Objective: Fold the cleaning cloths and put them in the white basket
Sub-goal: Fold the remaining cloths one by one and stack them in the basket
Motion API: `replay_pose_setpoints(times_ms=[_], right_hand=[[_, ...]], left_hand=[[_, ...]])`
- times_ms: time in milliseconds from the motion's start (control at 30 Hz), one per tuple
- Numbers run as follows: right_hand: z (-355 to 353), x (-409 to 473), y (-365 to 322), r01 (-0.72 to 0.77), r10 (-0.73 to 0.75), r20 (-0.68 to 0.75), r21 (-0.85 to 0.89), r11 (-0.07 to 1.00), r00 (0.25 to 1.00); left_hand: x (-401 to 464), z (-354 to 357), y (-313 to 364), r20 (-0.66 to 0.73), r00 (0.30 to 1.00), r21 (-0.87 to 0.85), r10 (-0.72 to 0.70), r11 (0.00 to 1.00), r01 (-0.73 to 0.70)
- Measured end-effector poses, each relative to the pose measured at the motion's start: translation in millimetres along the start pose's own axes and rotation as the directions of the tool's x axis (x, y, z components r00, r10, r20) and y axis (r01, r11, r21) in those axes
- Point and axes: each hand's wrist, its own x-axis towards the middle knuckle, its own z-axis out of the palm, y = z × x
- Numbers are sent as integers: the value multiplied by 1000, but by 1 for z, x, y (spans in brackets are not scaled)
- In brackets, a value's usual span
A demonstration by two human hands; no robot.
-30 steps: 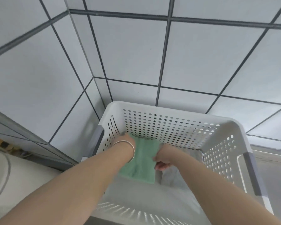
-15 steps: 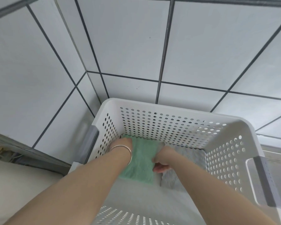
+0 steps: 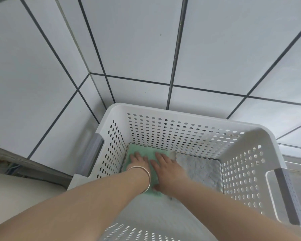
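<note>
Green cloth (image 3: 142, 152) is lying folded on the floor of the white basket (image 3: 195, 119), pushed into the far-left corner against the perforated walls. Both hands are pressing on it flat.

Left hand (image 3: 139, 160): grip is open, fingers straight and splayed, palm down on the far-left part of the cloth, holding nothing. Bracelet (image 3: 144, 173) is sitting on that wrist.

Right hand (image 3: 167, 168): grip is also open, fingers extended forward on the cloth's right half, thumb spread back toward the near edge. It is pinching nothing, just pressing.

Likely reason for the flat palms: they are smoothing the fold and seating it so it is not springing open once released. The corner placement is probably keeping the stack tidy and leaving floor space free.

Grey cloth (image 3: 202, 169) is lying flat just to the right of the right hand, side by side with the green one, edges touching or nearly so; I can't tell whether they overlap.

Basket is sitting tight in the corner of a tiled wall (image 3: 128, 49), with grey handles (image 3: 92, 153) on its sides.

Judging by this: placement of the green cloth is essentially done, and lifting both hands straight up would avoid dragging the fold.
</note>
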Motion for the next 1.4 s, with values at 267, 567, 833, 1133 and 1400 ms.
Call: replay_pose_setpoints(times_ms=[267, 567, 833, 1133, 1400], right_hand=[[11, 7, -5, -13, 17, 58, -68, 998, 998], [-60, -12, -5, -43, 24, 125, 154, 987, 992], [-114, -130, -9, -53, 133, -355, 226, 973, 925], [-54, -288, 18, -217, 468, -736, 417, 883, 489], [40, -416, 80, -447, 687, -656, 537, 715, 311]], left_hand=[[15, 6, -3, 66, 997, -46, -40, 998, 43], [-12, -35, -30, -124, 990, -212, 68, 973, -94], [-125, -72, -11, -573, 817, -299, 70, 910, -287], [-223, -63, 104, -876, 440, -219, 198, 650, -728], [-246, -48, 266, -814, 413, -190, 409, 484, -854]])
